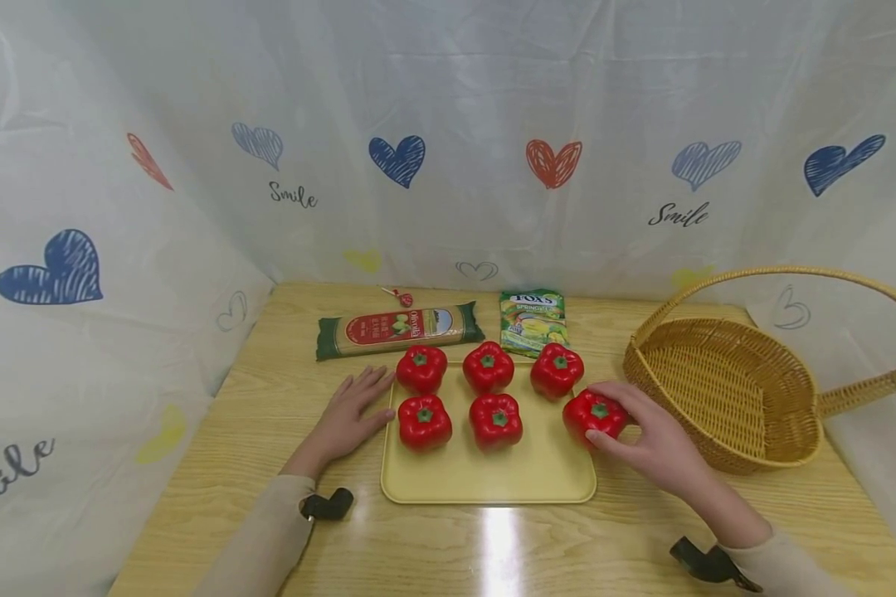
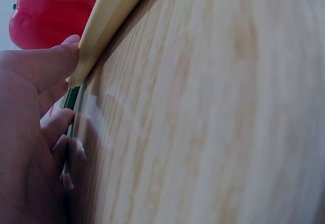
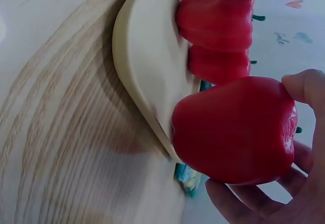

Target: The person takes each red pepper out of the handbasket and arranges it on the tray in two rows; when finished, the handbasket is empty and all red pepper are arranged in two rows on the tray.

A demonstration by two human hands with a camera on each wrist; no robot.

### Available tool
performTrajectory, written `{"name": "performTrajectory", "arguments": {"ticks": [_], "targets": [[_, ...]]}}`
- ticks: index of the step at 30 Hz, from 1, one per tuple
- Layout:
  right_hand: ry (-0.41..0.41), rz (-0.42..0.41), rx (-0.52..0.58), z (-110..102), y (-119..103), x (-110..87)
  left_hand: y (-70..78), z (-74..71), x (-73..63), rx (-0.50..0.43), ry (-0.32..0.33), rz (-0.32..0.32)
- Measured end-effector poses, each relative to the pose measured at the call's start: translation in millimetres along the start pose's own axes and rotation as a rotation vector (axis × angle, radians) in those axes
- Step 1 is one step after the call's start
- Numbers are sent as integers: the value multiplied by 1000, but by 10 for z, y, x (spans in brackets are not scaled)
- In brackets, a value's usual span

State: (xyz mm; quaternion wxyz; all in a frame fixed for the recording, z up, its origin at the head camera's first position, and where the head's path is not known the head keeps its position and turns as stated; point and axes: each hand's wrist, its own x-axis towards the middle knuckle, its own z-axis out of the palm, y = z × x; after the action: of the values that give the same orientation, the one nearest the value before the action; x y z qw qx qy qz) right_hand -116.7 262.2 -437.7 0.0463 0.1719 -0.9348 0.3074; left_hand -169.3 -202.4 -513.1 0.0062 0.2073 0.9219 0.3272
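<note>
My right hand (image 1: 653,435) grips a red bell pepper (image 3: 233,130) with a green stem, thumb on one side and fingers round the other. In the head view that pepper is over the right edge of a pale yellow tray (image 1: 485,481). On the tray sit several more red peppers (image 1: 496,420) in two rows. My left hand (image 1: 349,419) lies by the tray's left edge with its fingers extended. In the left wrist view, the left thumb (image 2: 61,56) touches the tray's rim and the other fingers reach down by the tabletop.
Right of the tray stands a wicker basket (image 1: 645,390) with a tall arched handle. Behind the tray lie a pasta packet (image 1: 399,329), a green candy bag (image 1: 533,322) and a small red lollipop (image 1: 403,298). A white curtain (image 1: 463,99) printed with hearts hangs at the back.
</note>
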Motion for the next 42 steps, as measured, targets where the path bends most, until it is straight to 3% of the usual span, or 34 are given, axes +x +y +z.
{"name": "performTrajectory", "arguments": {"ticks": [18, 42], "targets": [[-13, -17, 61, 235, -83, 81, -7, -4, 12, -6, 5, 6], [-67, 59, 96, 356, -144, 111, -33, 10, 13, -7, 2, -3]]}}
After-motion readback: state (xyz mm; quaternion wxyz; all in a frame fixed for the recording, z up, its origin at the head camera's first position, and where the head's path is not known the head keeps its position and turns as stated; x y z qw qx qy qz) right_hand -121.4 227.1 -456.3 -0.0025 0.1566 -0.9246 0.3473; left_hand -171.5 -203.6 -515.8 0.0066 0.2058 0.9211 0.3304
